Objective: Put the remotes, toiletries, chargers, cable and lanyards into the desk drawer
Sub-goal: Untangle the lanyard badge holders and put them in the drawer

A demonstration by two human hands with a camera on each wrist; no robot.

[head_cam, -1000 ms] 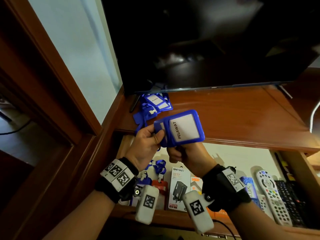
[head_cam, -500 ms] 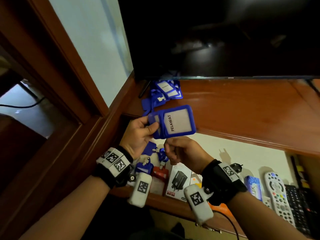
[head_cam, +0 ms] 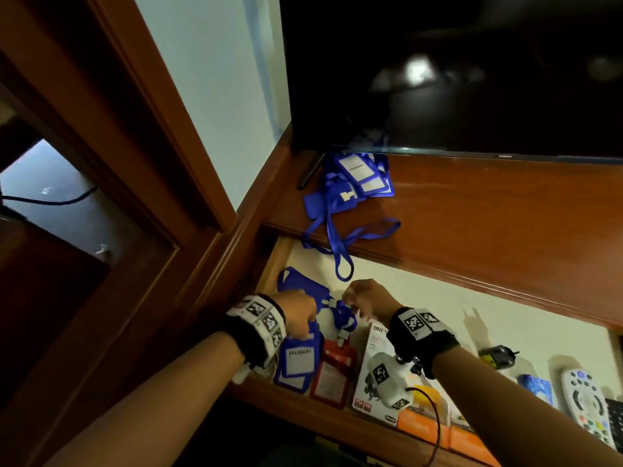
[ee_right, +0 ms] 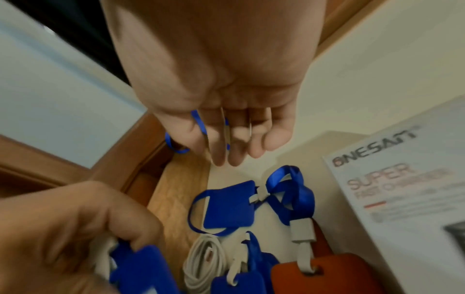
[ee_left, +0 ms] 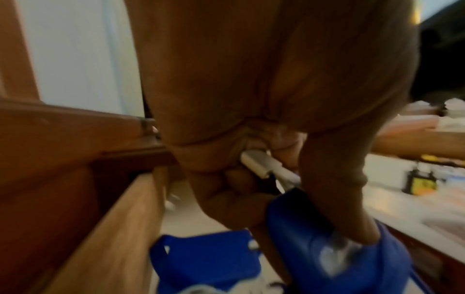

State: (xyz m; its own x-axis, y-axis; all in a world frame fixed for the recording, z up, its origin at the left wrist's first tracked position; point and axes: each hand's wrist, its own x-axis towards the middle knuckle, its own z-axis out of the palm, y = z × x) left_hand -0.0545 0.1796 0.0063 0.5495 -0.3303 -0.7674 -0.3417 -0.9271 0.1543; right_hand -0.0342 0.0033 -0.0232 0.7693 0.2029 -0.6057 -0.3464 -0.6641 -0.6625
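Both hands are down in the open desk drawer [head_cam: 269,267], at its left end. My left hand [head_cam: 301,316] grips a blue badge holder [head_cam: 296,360] marked PELAWAT; in the left wrist view the fingers are curled round the holder [ee_left: 327,250] and its white clip [ee_left: 259,162]. My right hand [head_cam: 359,298] pinches the same lanyard's blue strap [ee_right: 198,123] between thumb and fingers. More blue lanyards [head_cam: 357,178] lie piled on the desk top under the TV, one strap [head_cam: 344,254] hanging over the edge.
In the drawer lie another blue holder [ee_right: 229,204], a red holder [head_cam: 332,372], a white coiled cable [ee_right: 201,264], a charger box [head_cam: 374,365], an orange box [head_cam: 421,428], a black charger [head_cam: 497,357], a blue packet [head_cam: 536,392] and a white remote [head_cam: 586,402]. A black TV [head_cam: 472,79] stands behind.
Both hands have come down from in front of the desk edge into the drawer, carrying the blue badge holder. The left hand now has it low over the other holders.
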